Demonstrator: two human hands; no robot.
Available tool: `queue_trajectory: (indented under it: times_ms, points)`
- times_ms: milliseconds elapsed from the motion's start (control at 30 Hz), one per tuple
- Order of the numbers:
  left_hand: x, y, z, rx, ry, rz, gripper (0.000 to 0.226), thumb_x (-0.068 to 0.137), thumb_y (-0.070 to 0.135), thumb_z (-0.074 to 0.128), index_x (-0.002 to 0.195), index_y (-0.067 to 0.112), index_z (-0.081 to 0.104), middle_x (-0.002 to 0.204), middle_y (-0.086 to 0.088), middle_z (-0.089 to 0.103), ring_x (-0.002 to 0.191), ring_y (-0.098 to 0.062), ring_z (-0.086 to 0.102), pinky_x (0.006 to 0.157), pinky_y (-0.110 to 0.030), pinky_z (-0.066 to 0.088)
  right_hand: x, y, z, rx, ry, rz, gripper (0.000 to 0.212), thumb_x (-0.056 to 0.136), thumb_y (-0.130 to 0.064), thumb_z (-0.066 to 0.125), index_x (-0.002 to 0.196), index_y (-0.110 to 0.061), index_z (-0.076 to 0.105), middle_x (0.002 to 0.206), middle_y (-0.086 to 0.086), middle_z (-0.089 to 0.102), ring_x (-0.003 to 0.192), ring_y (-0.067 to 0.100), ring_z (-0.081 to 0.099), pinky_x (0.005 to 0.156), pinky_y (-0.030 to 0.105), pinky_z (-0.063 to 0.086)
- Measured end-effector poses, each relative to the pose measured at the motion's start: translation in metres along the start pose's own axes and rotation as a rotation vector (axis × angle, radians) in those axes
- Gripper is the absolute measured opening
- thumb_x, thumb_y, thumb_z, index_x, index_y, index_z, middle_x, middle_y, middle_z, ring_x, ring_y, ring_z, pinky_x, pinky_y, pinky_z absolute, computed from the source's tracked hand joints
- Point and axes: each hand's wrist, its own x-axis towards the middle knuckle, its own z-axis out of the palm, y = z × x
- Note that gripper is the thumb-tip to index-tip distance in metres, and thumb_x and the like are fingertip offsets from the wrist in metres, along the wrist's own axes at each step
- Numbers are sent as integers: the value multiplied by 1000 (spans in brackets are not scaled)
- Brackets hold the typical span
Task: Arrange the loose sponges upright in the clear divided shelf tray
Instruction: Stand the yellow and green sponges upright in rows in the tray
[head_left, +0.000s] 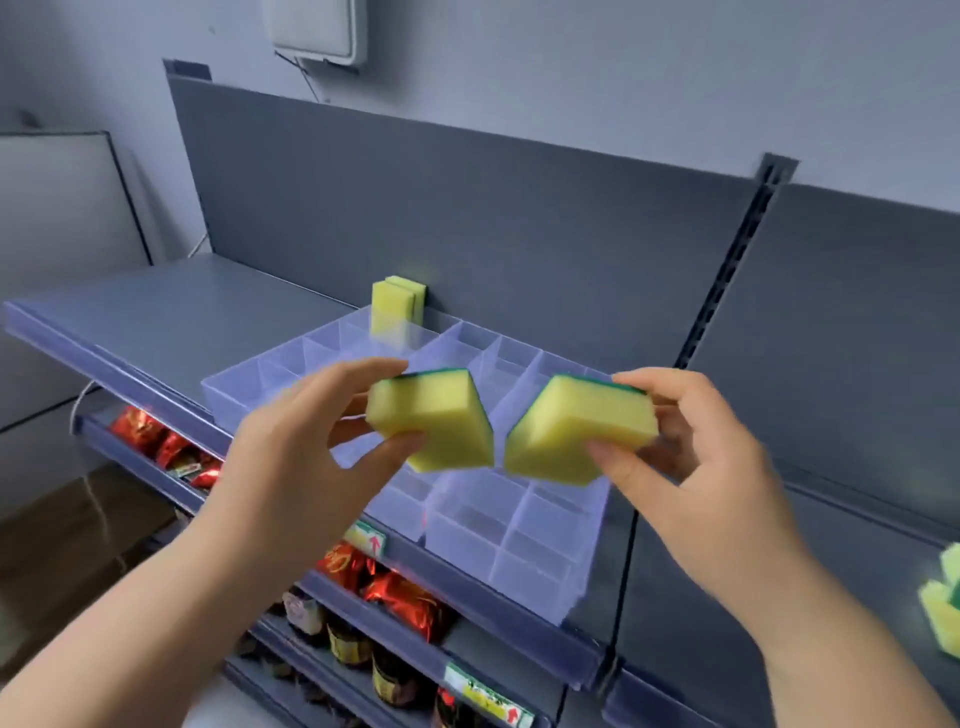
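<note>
A left hand (311, 452) pinches a blocky yellow foam sponge (431, 421) with a green scouring face. The right hand (691, 441) pinches a second sponge (576, 431) just beside it, above the clear plastic divided tray (524, 535) on a grey shelf (156, 312). Beyond the hands, two sponges (395, 306) stand upright in a rear compartment.

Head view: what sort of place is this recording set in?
Probably a shop aisle: grey shelving on a slotted upright, price tags on the shelf edges, and red packets and jars stocked below.
</note>
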Motion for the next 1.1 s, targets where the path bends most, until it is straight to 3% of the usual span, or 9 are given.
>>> queue_trajectory:
  times_ms: [167,300,467,567,767,867,1100]
  points:
    - [56,-59,-17,1,27,-30,44,69,14,75,106,32,57,96,14,64,87,10,60,76,3,39,85,3,38,61,-89,8,27,75,-23,71,93,-37,56,93,-11,65,85,7,64,68,14,49]
    - [76,-101,-24,-36,52,-89,39,66,28,70,102,35,57,89,22,66,83,14,59,73,4,38,131,17,73,40,-186,56,33,79,-13,70,94,-39,55,96,-7,66,90,11,65,78,31,52]
    - [117,-154,-38,-11,27,-66,49,66,17,79,98,44,54,100,32,56,81,12,59,71,3,38,163,24,106,14,-178,113,36,79,-11,68,100,-37,55,98,-10,63,92,11,64,84,35,51]
    - [144,-190,-51,-29,7,-37,47,67,23,79,95,50,53,100,31,57,80,6,61,73,-2,42,176,18,126,-37,-125,130,34,78,-9,68,101,-32,55,96,-8,64,88,10,64,79,28,50]
    - [185,-250,-58,-238,-70,-3,48,69,12,79,95,45,55,96,29,61,81,8,62,77,-2,43,206,-2,160,-35,122,199,30,79,-8,67,97,-29,54,99,-5,66,86,6,64,76,19,52]
    - [202,-280,-61,-312,-125,14,47,70,14,78,95,45,54,99,29,60,82,9,62,76,-1,42,222,1,195,-51,210,256,29,80,-9,68,97,-27,54,102,0,66,86,9,64,79,24,54]
    - [216,-319,-61,-399,-215,25,43,71,13,78,98,38,55,103,32,56,86,11,59,72,4,38,245,27,253,-172,353,384,27,81,-14,69,94,-32,54,100,-13,60,92,17,64,81,29,52]
